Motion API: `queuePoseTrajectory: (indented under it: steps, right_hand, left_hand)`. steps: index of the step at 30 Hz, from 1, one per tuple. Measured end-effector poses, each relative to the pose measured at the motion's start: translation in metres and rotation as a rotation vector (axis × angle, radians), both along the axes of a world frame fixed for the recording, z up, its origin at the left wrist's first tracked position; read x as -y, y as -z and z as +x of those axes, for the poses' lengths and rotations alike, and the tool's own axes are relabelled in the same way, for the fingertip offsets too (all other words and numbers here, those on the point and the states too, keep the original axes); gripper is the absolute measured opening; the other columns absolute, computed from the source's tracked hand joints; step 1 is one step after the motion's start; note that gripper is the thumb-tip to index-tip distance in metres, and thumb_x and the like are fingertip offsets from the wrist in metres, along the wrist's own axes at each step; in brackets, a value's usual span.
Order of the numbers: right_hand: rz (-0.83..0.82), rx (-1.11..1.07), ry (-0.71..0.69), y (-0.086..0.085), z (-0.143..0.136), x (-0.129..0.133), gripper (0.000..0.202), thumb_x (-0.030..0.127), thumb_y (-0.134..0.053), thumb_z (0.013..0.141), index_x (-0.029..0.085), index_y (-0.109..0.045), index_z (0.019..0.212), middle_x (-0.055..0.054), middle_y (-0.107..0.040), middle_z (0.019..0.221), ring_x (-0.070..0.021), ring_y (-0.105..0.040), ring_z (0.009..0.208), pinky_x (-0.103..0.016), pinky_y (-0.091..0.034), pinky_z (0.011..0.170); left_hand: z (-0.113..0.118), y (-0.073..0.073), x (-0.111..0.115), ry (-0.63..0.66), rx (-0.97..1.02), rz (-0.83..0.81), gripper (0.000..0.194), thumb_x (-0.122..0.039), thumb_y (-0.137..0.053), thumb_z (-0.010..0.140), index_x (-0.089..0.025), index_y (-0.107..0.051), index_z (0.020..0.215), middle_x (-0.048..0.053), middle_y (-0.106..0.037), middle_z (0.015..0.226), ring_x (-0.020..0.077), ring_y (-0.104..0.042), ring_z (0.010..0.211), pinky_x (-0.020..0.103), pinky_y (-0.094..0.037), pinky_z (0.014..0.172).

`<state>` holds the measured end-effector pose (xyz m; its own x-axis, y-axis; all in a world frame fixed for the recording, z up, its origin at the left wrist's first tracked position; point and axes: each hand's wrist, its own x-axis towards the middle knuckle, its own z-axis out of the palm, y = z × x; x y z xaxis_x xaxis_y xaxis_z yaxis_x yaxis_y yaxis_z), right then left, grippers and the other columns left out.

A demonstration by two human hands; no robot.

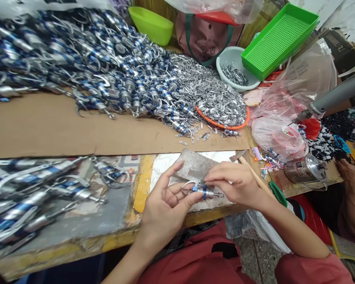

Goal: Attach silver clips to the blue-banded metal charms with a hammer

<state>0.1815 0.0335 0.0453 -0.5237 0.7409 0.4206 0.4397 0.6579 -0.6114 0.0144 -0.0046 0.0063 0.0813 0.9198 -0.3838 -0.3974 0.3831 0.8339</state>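
1. The left hand [165, 207] pinches a blue-and-silver metal fitting [207, 192] between thumb and fingers, over the bench edge.
2. The right hand [236, 184] has its fingers bunched against or just beside the fitting; whether they grip anything, I cannot tell.
3. A firm left pinch should stop the round body rolling.
4. Beyond lie a grey block [192, 162] and a wooden handle [253, 171], which could crowd the right wrist.
5. Farther out: an orange-rimmed basket [238, 127], heaped fittings [121, 75].

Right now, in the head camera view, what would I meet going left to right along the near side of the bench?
Loose blue-and-silver parts, yellow strip, left hand, the metal piece it holds, right hand, green handle, lidded metal cup, co-worker's hand.
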Motion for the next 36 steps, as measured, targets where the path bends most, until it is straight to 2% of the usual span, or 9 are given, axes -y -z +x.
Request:
queuePoseTrajectory:
  steps: [6, 14, 18, 21, 23, 27, 29, 32, 36]
  right_hand:
    - [0.188, 0.067, -0.098, 0.012, -0.003, 0.007, 0.022, 0.004, -0.045, 0.084, 0.013, -0.066, 0.084, -0.010, -0.071, 0.086, -0.0125, -0.066, 0.081, -0.023, -0.055, 0.073]
    - [0.531, 0.294, -0.190, 0.004, -0.003, 0.008, 0.028, 0.015, -0.041, 0.093, 0.016, -0.062, 0.074, -0.006, -0.072, 0.079, -0.0146, -0.068, 0.077, -0.025, -0.055, 0.070]
    - [0.582, 0.442, -0.197, 0.000, -0.005, 0.013, 0.025, 0.013, -0.043, 0.090, 0.015, -0.062, 0.075, -0.007, -0.072, 0.082, -0.0156, -0.067, 0.076, -0.027, -0.055, 0.070]
    - [0.564, 0.444, -0.212, 0.005, 0.003, 0.019, 0.020, 0.014, -0.043, 0.090, 0.014, -0.063, 0.085, -0.008, -0.071, 0.094, -0.0165, -0.066, 0.089, -0.028, -0.054, 0.079]
    - [0.523, 0.381, -0.118, 0.011, 0.017, 0.023, 0.020, 0.013, -0.041, 0.091, 0.015, -0.061, 0.095, -0.009, -0.069, 0.102, -0.0157, -0.063, 0.100, -0.029, -0.052, 0.086]
    - [0.309, 0.548, 0.572, 0.026, 0.066, 0.030, 0.024, 0.022, -0.045, 0.091, 0.017, -0.057, 0.111, -0.010, -0.067, 0.100, -0.0197, -0.062, 0.096, -0.031, -0.052, 0.081]
    - [0.092, 0.775, 0.774, 0.034, 0.090, 0.031, 0.030, 0.035, -0.049, 0.089, 0.018, -0.057, 0.113, -0.010, -0.066, 0.093, -0.0238, -0.064, 0.086, -0.035, -0.053, 0.071]
    - [-0.092, 0.801, 0.728, 0.038, 0.104, 0.034, 0.029, 0.040, -0.049, 0.089, 0.018, -0.059, 0.105, -0.008, -0.064, 0.087, -0.0235, -0.063, 0.081, -0.035, -0.052, 0.067]
    - [0.018, 0.490, 0.547, 0.022, 0.079, 0.043, 0.026, 0.028, -0.047, 0.091, 0.020, -0.052, 0.115, -0.008, -0.063, 0.098, -0.0199, -0.062, 0.088, -0.030, -0.051, 0.073]
  left_hand:
    - [0.000, -0.002, -0.002, 0.015, 0.056, 0.013, 0.091, -0.020, -0.078, 0.059, -0.011, -0.029, 0.134, 0.001, -0.071, 0.066, 0.0132, -0.067, 0.062, 0.026, -0.058, 0.065]
    - [-0.001, -0.004, -0.002, -0.016, 0.029, -0.009, 0.087, -0.019, -0.079, 0.057, -0.010, -0.034, 0.132, -0.001, -0.069, 0.064, 0.0067, -0.062, 0.059, 0.012, -0.051, 0.057]
    - [-0.001, -0.002, -0.001, -0.022, 0.035, 0.004, 0.087, -0.019, -0.079, 0.058, -0.012, -0.035, 0.132, -0.001, -0.070, 0.065, 0.0065, -0.062, 0.058, 0.012, -0.051, 0.056]
    - [0.000, 0.000, -0.001, -0.026, 0.024, 0.004, 0.087, -0.021, -0.079, 0.058, -0.014, -0.035, 0.133, -0.001, -0.070, 0.066, 0.0080, -0.064, 0.062, 0.015, -0.053, 0.061]
    - [0.001, 0.000, 0.000, -0.028, -0.006, 0.000, 0.087, -0.022, -0.079, 0.059, -0.014, -0.035, 0.134, 0.000, -0.070, 0.067, 0.0096, -0.065, 0.065, 0.019, -0.055, 0.066]
    - [0.001, 0.002, 0.001, -0.046, -0.081, 0.007, 0.087, -0.022, -0.079, 0.058, -0.015, -0.036, 0.134, -0.001, -0.069, 0.067, 0.0125, -0.067, 0.072, 0.023, -0.056, 0.072]
    - [0.000, 0.003, 0.001, -0.045, -0.087, 0.011, 0.089, -0.024, -0.079, 0.058, -0.016, -0.036, 0.135, -0.001, -0.069, 0.068, 0.0136, -0.068, 0.073, 0.024, -0.056, 0.072]
    - [0.000, 0.005, 0.001, -0.047, -0.076, 0.018, 0.092, -0.026, -0.080, 0.056, -0.015, -0.035, 0.135, -0.001, -0.069, 0.067, 0.0148, -0.068, 0.069, 0.027, -0.058, 0.069]
    - [0.000, 0.006, 0.000, -0.052, -0.075, 0.015, 0.095, -0.027, -0.082, 0.054, -0.014, -0.035, 0.136, 0.000, -0.068, 0.065, 0.0163, -0.068, 0.067, 0.029, -0.059, 0.068]
